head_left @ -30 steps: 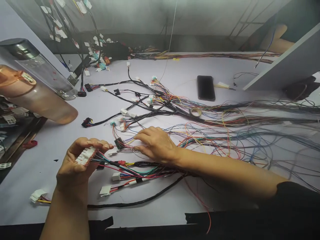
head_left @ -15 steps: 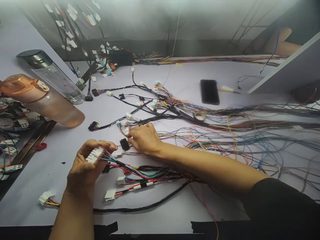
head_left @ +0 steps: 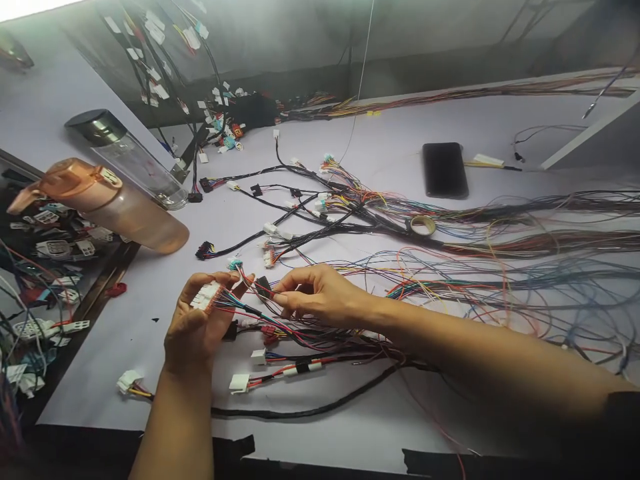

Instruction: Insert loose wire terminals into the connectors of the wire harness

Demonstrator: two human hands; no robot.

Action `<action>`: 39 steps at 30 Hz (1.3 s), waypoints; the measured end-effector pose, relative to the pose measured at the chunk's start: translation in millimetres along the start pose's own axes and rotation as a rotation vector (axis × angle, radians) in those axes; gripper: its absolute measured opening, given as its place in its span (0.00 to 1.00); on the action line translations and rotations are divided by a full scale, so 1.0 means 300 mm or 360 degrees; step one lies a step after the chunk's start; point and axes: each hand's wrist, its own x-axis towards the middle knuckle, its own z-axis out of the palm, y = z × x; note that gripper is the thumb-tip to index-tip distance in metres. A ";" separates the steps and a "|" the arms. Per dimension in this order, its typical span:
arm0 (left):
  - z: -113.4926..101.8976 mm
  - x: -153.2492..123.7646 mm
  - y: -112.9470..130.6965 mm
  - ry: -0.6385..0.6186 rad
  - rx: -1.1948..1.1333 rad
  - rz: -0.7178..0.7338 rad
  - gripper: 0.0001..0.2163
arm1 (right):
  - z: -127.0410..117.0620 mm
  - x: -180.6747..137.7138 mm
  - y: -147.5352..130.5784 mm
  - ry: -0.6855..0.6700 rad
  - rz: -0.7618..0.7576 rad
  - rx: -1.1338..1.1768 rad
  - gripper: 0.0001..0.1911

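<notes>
The left hand held a white rectangular plastic connector with an orange edge, its fingers curled over the top and its thumb closed from below, raised just above the white tabletop at the near left of the wiring. The connector's long axis slanted from lower left to upper right; its ridged white side was turned left, and its orange edge faced right, where a bundle of thin multicoloured wires left it and ran away to the right.

The right hand was narrowed to a pinch, thumb and forefinger together on thin red and dark wires. A black rectangular plastic connector lay just left of those fingertips; whether they touched it could not be told. A small teal plastic connector sat just beyond the left fingertips, pointing up and left.

Nearer the table's front edge, a flat white plastic connector pointed left, and a long black-wrapped cable passed behind the left forearm. Marks on the pale clasp of the peach-coloured translucent bottle were too small to read.
</notes>
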 end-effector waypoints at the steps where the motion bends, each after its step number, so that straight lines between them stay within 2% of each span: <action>1: 0.001 0.001 0.001 0.0015 0.0024 0.0007 0.19 | -0.001 0.002 0.007 0.0007 0.0045 0.0044 0.08; 7: -0.005 -0.001 -0.001 0.0006 0.0049 0.0045 0.17 | -0.007 0.008 0.039 0.0041 0.0177 0.0345 0.09; 11: -0.002 -0.002 0.000 0.0050 0.0066 0.0033 0.19 | -0.006 0.015 0.063 0.0014 0.0252 0.0281 0.07; 13: 0.003 -0.001 0.001 0.0076 0.0051 0.0037 0.19 | -0.004 0.016 0.072 -0.0041 0.0188 0.0096 0.07; 17: 0.009 0.002 0.003 0.0091 0.0040 0.0041 0.20 | 0.001 0.008 0.076 -0.0072 -0.0171 -0.0434 0.08; 20: 0.006 0.001 0.005 0.0053 0.0061 0.0066 0.19 | 0.008 -0.002 0.067 -0.0086 -0.0276 -0.0568 0.12; 24: -0.007 -0.003 0.005 -0.0012 0.0116 0.0108 0.18 | 0.017 -0.009 0.057 -0.0168 -0.0276 -0.0661 0.13; 30: -0.043 0.001 0.003 0.0069 0.0170 0.0116 0.20 | 0.020 -0.013 0.034 -0.0185 -0.0294 -0.1119 0.10; 36: -0.030 0.015 0.005 0.0151 0.0108 0.0204 0.15 | -0.016 -0.080 -0.018 -0.0271 -0.0088 -0.1633 0.09; 39: -0.011 0.020 0.016 0.0144 0.0077 0.0297 0.14 | -0.060 -0.146 -0.030 -0.0222 0.0012 -0.1783 0.08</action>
